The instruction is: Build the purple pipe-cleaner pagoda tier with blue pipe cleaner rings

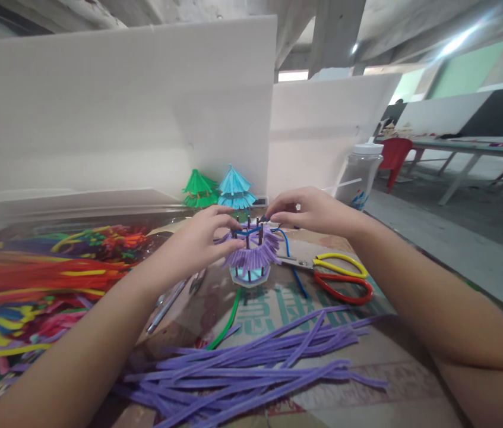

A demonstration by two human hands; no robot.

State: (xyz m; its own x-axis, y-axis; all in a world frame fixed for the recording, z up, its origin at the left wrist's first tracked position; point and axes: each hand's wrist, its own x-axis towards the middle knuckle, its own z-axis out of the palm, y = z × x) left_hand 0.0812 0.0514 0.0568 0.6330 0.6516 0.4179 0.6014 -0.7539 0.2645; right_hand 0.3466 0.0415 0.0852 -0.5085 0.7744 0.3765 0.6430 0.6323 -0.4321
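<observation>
A small pavilion model (252,257) stands upright on the table, with dark posts, a fringed purple pipe-cleaner roof and a pale blue octagonal base. My left hand (211,235) has its thumb and fingers closed on the model's left side, by the upper posts. A blue pipe cleaner (247,231) runs around those posts. At their right, the fingertips of my right hand (302,209) are pinched on a dark blue bit that looks like its end; the fingers partly hide it. Another blue pipe cleaner (287,245) lies just right of the model.
Scissors (338,276) with yellow and red handles lie at the right. Purple pipe cleaners (251,371) spread across the front, a green one (228,321) behind them. Coloured bundles (55,279) fill the left. Green (198,189) and blue (236,189) roofed models and a bottle (360,172) stand behind.
</observation>
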